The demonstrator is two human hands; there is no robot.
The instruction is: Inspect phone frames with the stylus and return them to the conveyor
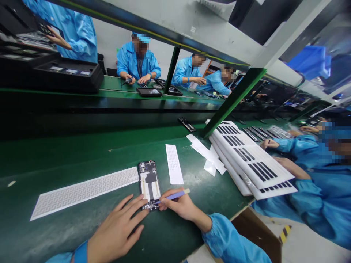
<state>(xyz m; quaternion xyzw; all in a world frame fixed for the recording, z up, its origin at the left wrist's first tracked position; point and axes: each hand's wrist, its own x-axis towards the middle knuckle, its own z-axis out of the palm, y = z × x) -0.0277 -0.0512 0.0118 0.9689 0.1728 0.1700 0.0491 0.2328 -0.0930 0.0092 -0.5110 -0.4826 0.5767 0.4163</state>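
An opened phone body point(149, 182), its inner parts bare, lies on the green bench top. My left hand point(116, 228) has its fingers stretched out, the tips at the phone's lower left edge. In my right hand point(179, 204) is a slim lavender stick tool point(175, 195) with a cream-coloured end, pinched between thumb and fingers. Its working tip points at the small parts near the phone's bottom end. Left of the phone, a long white sheet of small grey cut-outs point(82, 193) reaches up to its edge. A shorter white dotted sheet point(174, 166) lies to the right.
White foam sheets bearing black strips point(246, 157) are stacked at right, beside a green post point(233, 104). Loose white paper strips point(207, 151) lie before them, with another phone part point(187, 124) behind. Co-workers in blue sit opposite and to the right. A shelf beam crosses overhead.
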